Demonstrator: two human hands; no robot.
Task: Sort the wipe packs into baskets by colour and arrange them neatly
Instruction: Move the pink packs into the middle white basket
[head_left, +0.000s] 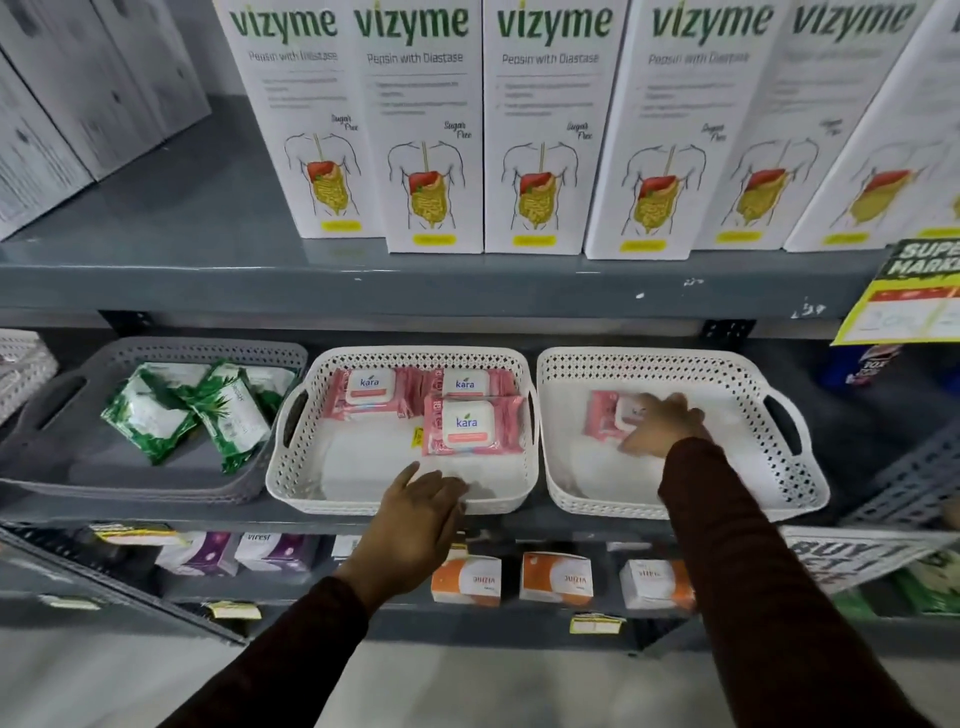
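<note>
Three baskets in a row along the front edge of the grey shelf (156, 514). Toward the shelf's left end, a grey basket (218, 349) holding green wipe packs (150, 410) lying loose and tilted, overlapping one another. In the middle, a white basket (363, 505) with three pink wipe packs (470, 423) gathered in its back half: two side by side against the rear wall, the third in front of them at the right wall, lapping over their near edges. Toward the shelf's right end, a second white basket (691, 358) with a single pink pack (605, 415) near its back left. Right hand (662, 426) reaching into that basket, fingers spread and laid over the pack's right side; blurred here, so probably only touching, grip impossible to tell. Left hand (410, 525) open, fingers apart, empty, hovering at the front rim of the middle basket. Dark sleeves (753, 571) on both arms. Tall white boxes (535, 130) marked "vizyme" standing upright in a row on the shelf above. Small orange-and-white cartons (556, 577) on the shelf below.
</note>
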